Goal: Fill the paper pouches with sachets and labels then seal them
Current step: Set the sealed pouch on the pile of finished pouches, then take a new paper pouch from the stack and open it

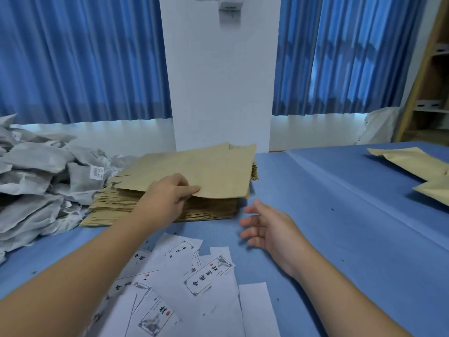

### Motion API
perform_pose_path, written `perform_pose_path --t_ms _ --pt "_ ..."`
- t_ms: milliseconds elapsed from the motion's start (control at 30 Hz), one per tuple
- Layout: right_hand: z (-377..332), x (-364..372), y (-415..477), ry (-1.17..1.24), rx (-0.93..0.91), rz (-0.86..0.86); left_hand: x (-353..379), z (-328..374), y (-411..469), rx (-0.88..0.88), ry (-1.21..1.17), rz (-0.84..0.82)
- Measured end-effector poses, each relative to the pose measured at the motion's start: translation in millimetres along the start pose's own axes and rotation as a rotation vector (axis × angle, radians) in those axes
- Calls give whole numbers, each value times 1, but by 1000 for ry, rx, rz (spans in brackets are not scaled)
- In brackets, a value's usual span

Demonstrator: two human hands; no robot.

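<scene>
1. Pinching the near edge of the top flat brown paper pouch (213, 171), the left hand (167, 198) has its thumb on the upper face and its fingers curled underneath. That edge is lifted off the pile.
2. This pouch lies on a thick stack of similar brown paper pouches (145, 210) at the middle of the blue cloth-covered table (340, 215).
3. Just right of the stack, the right hand (269, 229) is empty, with its fingers spread loosely and pointing left. Whether it touches the cloth cannot be told.
4. A heap of grey fabric sachets (31, 181) with small white tags lies to the left of the stack and touches it.
5. White paper labels (194, 283) with black printed characters are scattered near the person, between the two forearms.
6. Two more brown paper pouches (410, 164) lie at the table's far right, well apart from the stack.
7. Blue pleated curtains (85, 57) hang behind, on either side of a white wall column (223, 81).
</scene>
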State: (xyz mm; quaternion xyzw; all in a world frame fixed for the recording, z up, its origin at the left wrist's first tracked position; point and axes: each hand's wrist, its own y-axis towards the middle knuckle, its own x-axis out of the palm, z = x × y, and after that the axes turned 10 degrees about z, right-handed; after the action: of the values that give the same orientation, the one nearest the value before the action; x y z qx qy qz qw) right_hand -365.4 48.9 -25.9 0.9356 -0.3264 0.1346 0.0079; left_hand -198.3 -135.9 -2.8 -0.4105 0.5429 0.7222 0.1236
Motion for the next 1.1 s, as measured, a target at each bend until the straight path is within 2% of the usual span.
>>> perform_pose_path --t_ms 100,200,300,433,500,567,633,733,800,900,967,1033,1100 --pt "-6 0 -6 125 70 -115 -12 16 -15 240 -78 -6" --pt "-9 0 -16 175 76 -261 -16 34 -30 362 -45 22" --pt "-8 3 -25 134 30 -302 -18 44 -39 310 -26 89" --pt "-13 12 -37 222 -123 -385 -22 54 -44 94 -155 180" --pt "-12 22 -45 109 -242 -315 -22 61 -44 25 -183 218" --pt "-4 29 -44 -15 -324 -143 -22 70 -43 32 -226 207" --pt "1 34 -41 -53 -275 46 -19 78 -43 85 -262 148" --pt "-3 27 -32 93 -115 213 -12 84 -48 95 -294 19" --pt "-12 16 -29 117 -149 314 -11 81 -54 33 -302 -39" --pt "-28 -1 -27 -3 -337 477 -18 74 -60 -92 -366 -56" --pt "-37 -7 -28 -93 -527 572 -25 70 -63 -210 -432 -63" --pt "-44 -10 -35 -172 -748 600 -33 66 -64 -305 -467 -84" --pt "-49 -9 -45 -223 -952 556 -41 62 -66 -388 -538 -86"
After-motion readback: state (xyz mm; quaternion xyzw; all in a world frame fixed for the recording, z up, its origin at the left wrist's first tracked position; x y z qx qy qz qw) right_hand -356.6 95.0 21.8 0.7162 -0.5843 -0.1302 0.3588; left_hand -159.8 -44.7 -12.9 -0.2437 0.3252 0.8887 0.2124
